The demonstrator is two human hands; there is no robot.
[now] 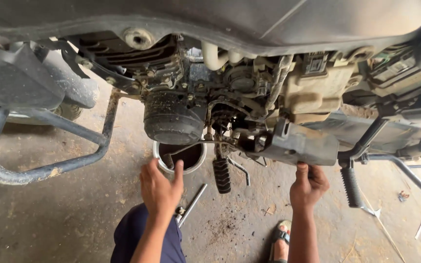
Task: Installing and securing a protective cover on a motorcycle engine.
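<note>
From the head camera we are reaching our left hand [159, 187], fingers spread and holding nothing, toward the white pan [158, 155] of dark oil on the floor under the engine [174, 117]; a nudge could be spilling it; our right hand [309, 184] is curling its fingers under the grey exhaust cover [298, 144]; a slip could be scraping knuckles there.

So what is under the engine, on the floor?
A round white-rimmed pan holding dark liquid sits below the engine. The left hand covers its near edge; the depth is hidden.
</note>
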